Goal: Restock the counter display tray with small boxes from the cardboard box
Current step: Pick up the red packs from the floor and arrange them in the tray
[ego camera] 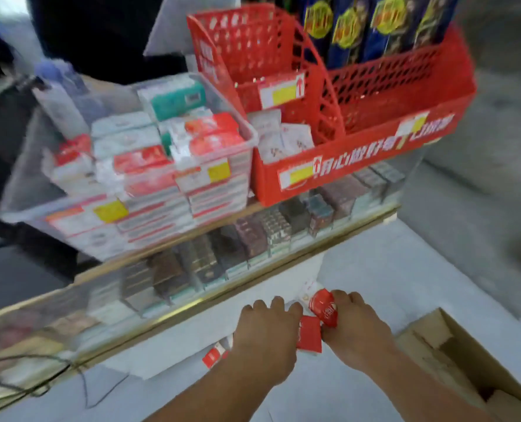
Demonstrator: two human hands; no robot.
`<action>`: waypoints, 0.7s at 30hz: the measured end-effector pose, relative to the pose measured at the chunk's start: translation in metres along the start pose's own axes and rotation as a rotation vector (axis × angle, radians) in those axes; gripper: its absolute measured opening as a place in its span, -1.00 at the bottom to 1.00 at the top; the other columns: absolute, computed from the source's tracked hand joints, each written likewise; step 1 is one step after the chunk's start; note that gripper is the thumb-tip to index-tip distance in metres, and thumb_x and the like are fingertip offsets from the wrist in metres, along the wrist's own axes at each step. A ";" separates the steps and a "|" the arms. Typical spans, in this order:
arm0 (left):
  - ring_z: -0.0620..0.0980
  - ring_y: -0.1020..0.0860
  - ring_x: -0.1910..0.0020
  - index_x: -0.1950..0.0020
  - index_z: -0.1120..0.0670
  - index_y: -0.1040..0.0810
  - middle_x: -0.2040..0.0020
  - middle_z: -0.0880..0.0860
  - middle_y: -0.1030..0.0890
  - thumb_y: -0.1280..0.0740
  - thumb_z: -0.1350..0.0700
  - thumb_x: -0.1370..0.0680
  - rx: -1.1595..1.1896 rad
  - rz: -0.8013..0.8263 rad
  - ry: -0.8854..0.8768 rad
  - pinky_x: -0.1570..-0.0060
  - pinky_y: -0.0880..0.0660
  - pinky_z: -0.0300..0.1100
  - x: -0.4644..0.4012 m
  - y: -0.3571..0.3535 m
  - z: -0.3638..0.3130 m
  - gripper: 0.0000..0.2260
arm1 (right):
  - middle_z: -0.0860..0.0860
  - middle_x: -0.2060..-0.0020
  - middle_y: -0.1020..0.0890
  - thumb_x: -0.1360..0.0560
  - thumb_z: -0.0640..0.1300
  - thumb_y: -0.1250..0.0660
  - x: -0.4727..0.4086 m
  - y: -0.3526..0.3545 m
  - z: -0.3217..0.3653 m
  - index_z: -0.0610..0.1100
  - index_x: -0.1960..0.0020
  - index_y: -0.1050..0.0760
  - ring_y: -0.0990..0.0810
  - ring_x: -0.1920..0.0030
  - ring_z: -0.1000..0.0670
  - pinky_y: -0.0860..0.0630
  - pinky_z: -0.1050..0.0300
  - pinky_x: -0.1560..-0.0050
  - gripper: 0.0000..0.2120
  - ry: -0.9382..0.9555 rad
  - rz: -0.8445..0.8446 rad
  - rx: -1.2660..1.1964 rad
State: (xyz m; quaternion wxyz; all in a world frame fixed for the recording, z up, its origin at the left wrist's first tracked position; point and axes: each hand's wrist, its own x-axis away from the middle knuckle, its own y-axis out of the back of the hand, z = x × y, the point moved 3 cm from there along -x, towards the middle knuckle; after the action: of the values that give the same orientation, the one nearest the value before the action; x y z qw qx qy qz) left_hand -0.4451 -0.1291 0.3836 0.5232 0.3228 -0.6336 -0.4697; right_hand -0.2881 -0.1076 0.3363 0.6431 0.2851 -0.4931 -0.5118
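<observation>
A glass-topped shop counter with a brass-coloured edge runs across the scene, rows of dark packs showing beneath the glass. A pale grey floor stretches to the right. Daylight glows at the far left corner.

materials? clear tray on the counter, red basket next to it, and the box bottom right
Clear tray: looks like transparent rigid plastic, glossy; the stacked boxes show through its walls.
Red basket: looks like moulded plastic, fairly matte, with perforated lattice walls and a solid front band carrying printed text.
Box: brown cardboard, matte, with folded flaps; blur hides any corrugation.
</observation>
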 end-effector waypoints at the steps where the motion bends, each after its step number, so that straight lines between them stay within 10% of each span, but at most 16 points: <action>1: 0.21 -0.50 -0.08 -0.35 -0.01 -0.30 -0.18 0.13 -0.46 -0.34 0.07 -0.47 -0.012 -0.022 -0.007 0.03 -0.40 0.03 0.014 0.027 -0.003 -0.53 | 0.04 -0.05 -0.46 -0.44 0.15 -0.31 0.013 0.024 0.009 0.06 -0.28 -0.36 -0.54 -0.08 -0.06 -0.51 0.01 0.00 -0.55 0.000 -0.018 -0.016; 12: 0.14 -0.53 -0.10 -0.30 -0.08 -0.34 -0.16 0.04 -0.52 -0.27 -0.25 -0.47 0.017 -0.461 -0.021 -0.02 -0.44 0.01 0.128 0.222 0.037 -0.53 | 0.14 0.00 -0.57 -0.45 0.19 -0.37 0.101 0.187 0.104 0.14 -0.22 -0.35 -0.57 0.11 0.07 -0.50 0.02 0.11 -0.59 0.100 -0.284 -0.396; 21: 0.13 -0.51 -0.17 -0.35 -0.05 -0.30 -0.24 0.03 -0.48 -0.26 -0.16 -0.45 0.212 -0.484 0.416 -0.06 -0.47 0.02 0.137 0.259 0.148 -0.50 | 0.15 -0.26 -0.47 -0.41 0.50 -0.21 0.047 0.249 0.239 0.15 -0.49 -0.26 -0.51 -0.24 0.03 -0.53 -0.06 -0.20 -0.24 0.548 -0.194 -0.392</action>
State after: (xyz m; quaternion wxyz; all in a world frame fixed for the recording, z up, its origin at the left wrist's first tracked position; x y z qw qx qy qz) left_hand -0.5999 -0.1231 0.6731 0.4781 0.6054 -0.4637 -0.4358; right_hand -0.4156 -0.0410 0.6535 0.7423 0.3287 -0.1652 -0.5600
